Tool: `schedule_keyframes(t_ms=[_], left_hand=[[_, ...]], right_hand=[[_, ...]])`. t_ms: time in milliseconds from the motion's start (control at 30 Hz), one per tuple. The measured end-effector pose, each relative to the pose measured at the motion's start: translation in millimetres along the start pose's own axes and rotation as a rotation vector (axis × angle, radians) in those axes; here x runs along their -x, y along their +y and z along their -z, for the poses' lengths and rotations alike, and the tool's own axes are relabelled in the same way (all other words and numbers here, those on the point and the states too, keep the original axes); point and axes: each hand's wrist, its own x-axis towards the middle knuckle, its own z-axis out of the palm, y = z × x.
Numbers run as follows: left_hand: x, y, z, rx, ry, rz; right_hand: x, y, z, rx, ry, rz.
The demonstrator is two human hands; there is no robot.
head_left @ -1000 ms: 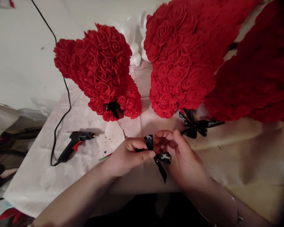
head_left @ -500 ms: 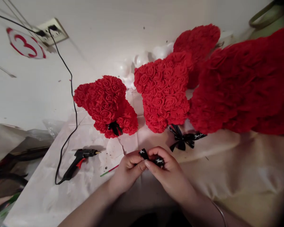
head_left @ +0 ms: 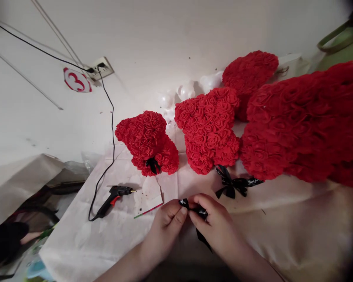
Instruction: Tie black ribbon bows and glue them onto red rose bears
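My left hand (head_left: 169, 223) pinches one part of a black ribbon (head_left: 183, 203) with white lettering. Close beside it, my right hand (head_left: 213, 219) has its fingers curled round another part, and a tail of the ribbon hangs below. Beyond my hands, a finished black bow (head_left: 231, 186) lies on the table. A small red rose bear (head_left: 147, 135) with a black bow at its neck is at the left. Another red rose figure (head_left: 207, 129) stands in the middle, and a larger rose-covered shape (head_left: 306, 121) is at the right.
A black glue gun (head_left: 114, 199) with a red trigger lies at the left of the table (head_left: 73, 243), its cord running to a wall socket (head_left: 104, 67). Near it are a card (head_left: 151, 192) and a red-green strip. White balls (head_left: 186, 91) sit by the wall, before another red rose shape (head_left: 250, 70).
The view has shifted, so the scene appears farther right and mostly lower. My hands remain close together on the ribbon, and a ribbon tail now shows below my right hand.
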Motion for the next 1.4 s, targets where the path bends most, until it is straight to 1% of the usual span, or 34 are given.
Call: schedule_keyframes(t_ms=[67, 167, 233, 300, 367, 467, 600, 700, 733, 800, 867, 900, 1000, 1067, 1100, 1167, 1233, 1267, 1333, 1400], left_hand=[[5.8, -1.4, -1.6, -0.039, 0.015, -0.013], [14.2, -3.4, -3.0, -0.109, 0.040, -0.068], [18.9, -3.8, -3.0, -0.141, 0.042, -0.108], [22.5, -4.1, -1.8, -0.160, 0.066, -0.118], [25.2, -5.0, 0.8, -0.168, 0.122, -0.107], [28.5, -8.5, 5.7, -0.151, 0.210, -0.101], [33.0, -11.3, 12.8, -0.193, 0.321, -0.130], [33.9, -1.3, 21.1, -0.303, 0.395, -0.206], [32.9, 6.1, 24.8, -0.352, 0.413, -0.247], [27.3, 27.6, 32.3, -0.472, 0.437, -0.351], [15.5, 56.7, 38.4, -0.608, 0.458, -0.491], [6.9, 72.9, 40.2, -0.673, 0.475, -0.537], [-30.4, 121.4, 40.4, -0.868, 0.498, -0.727], [-62.3, 148.6, 38.4, -0.953, 0.478, -0.740], [-79.1, 160.0, 37.9, -0.979, 0.444, -0.715], [-111.4, 178.5, 39.3, -1.014, 0.379, -0.619], [-138.8, 191.8, 43.9, -0.998, 0.300, -0.507], [-149.7, 196.6, 47.0, -0.959, 0.236, -0.446], [-165.5, 202.8, 52.6, -0.836, 0.049, -0.335], [-174.4, 205.2, 55.5, -0.717, -0.166, -0.248]], right_hand=[[-0.1, -0.3, 1.2, -0.020, -0.024, -0.025], [-0.6, -1.6, 2.7, -0.080, -0.065, -0.057], [-1.3, -2.4, 3.5, -0.113, -0.048, -0.081], [-2.2, -2.6, 4.4, -0.132, -0.003, -0.101], [-2.8, -2.4, 5.3, -0.125, 0.012, -0.087], [-2.9, -1.9, 6.1, -0.092, -0.024, -0.041], [-2.1, -0.3, 4.5, -0.080, -0.050, -0.059], [-1.4, 2.1, 1.5, -0.046, -0.058, 0.006], [-1.0, 2.9, 0.4, -0.032, -0.075, 0.020], [-0.1, 4.3, -1.8, -0.003, -0.119, 0.022], [0.9, 5.2, -3.9, 0.039, -0.145, 0.025], [1.3, 5.5, -5.0, 0.066, -0.148, 0.031], [2.2, 5.2, -7.7, 0.153, -0.140, 0.048], [2.6, 3.7, -9.0, 0.189, -0.140, 0.056], [2.9, 2.6, -9.3, 0.199, -0.141, 0.059], [3.8, 0.3, -9.6, 0.213, -0.147, 0.055], [5.2, -1.1, -9.7, 0.225, -0.153, 0.039], [6.0, -1.2, -9.8, 0.231, -0.154, 0.030], [7.6, -0.1, -10.2, 0.239, -0.159, 0.026], [8.9, 1.8, -10.9, 0.242, -0.176, 0.032]])
